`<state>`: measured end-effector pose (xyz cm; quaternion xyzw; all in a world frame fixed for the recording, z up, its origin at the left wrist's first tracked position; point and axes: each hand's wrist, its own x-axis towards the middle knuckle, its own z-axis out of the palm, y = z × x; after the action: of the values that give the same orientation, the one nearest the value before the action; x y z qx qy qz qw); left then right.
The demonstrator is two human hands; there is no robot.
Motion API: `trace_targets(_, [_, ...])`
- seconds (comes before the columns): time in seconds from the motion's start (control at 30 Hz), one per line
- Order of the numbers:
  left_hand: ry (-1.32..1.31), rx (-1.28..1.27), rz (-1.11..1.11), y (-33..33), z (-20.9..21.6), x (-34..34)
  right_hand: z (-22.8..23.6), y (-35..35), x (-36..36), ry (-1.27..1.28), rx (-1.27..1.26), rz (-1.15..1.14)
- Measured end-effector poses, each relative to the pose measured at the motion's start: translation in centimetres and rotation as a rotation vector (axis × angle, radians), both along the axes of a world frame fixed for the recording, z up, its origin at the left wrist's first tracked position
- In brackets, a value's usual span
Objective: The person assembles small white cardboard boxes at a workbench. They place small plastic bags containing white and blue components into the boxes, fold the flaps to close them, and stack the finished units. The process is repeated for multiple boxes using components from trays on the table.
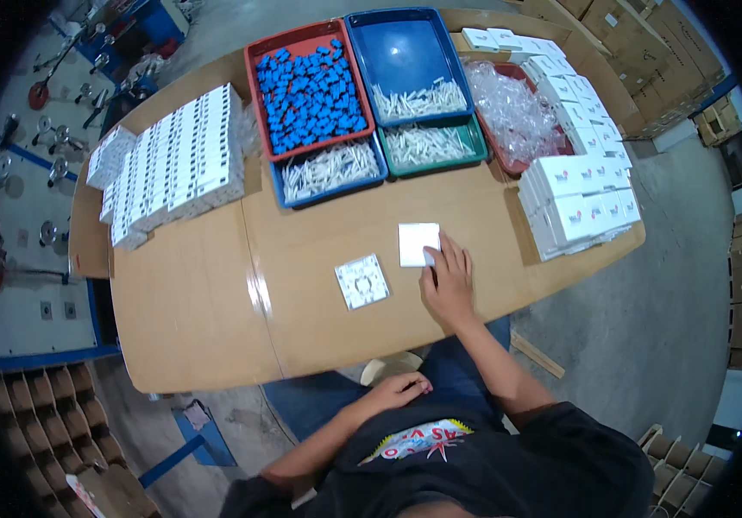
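Note:
A flat white square plate (418,243) lies on the table in front of me. My right hand (450,281) grips its right edge, thumb and fingers closed on it. To the left and slightly nearer lies a white square frame (362,282) with a round opening pattern in its middle; neither hand touches it. My left hand (399,391) rests in my lap below the table edge, its fingers loosely curled with nothing visible in them.
Small blue parts fill a red tray (250,78). Blue trays (405,52) and a green tray (440,164) hold white slim pieces. Clear plastic bags (513,108) sit in another red tray. Stacked white boxes (578,203) stand right, rows of white pieces (177,155) left.

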<state>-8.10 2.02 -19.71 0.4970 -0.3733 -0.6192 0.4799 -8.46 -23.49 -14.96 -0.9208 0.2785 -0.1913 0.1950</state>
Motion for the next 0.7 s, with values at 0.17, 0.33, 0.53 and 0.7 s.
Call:
trace_targets(0.17, [-0.19, 0.441, -0.37, -0.1, -5.0, 2.0, 1.2, -0.3, 1.0, 0.085, 0.04, -0.034])
trace_targets(0.33, [-0.274, 0.46, -0.911, -0.1, -9.0, 1.3, 1.2, -0.8, 1.4, 0.103, 0.078, -0.046])
trace_targets(0.53, [-0.283, 0.403, -1.028, 2.0, -12.2, -4.5, 1.8, -1.2, 1.7, 0.143, 0.107, -0.04])
trace_targets(0.7, [-0.579, 0.386, -0.681, 6.2, -12.9, -9.2, 1.3, -1.4, 2.0, 0.167, 0.112, -0.058])
